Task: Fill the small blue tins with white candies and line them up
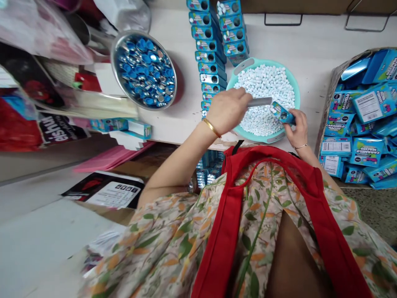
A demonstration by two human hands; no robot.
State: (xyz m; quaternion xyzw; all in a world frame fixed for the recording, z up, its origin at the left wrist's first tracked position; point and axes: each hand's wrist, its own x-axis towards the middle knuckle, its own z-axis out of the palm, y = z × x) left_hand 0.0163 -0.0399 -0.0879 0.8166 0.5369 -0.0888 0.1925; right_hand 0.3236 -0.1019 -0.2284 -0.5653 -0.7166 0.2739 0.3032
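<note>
My left hand (231, 108), with a gold bangle at its wrist, is closed around the handle of a metal scoop (259, 102). The scoop's far end meets the top of a small blue candy box (282, 112). That box is tilted in the fingers of my right hand (298, 127), with small white candies at its opening. Both hands are over a turquoise basin (297, 89) heaped with small white candies (263, 80).
Blue boxes (208, 56) with round holes stand in rows behind the basin. A steel bowl (116, 62) of blue and silver caps is on the left. On the right, a carton (324, 95) is full of blue printed boxes. Wire handles (283, 24) stick out at the back.
</note>
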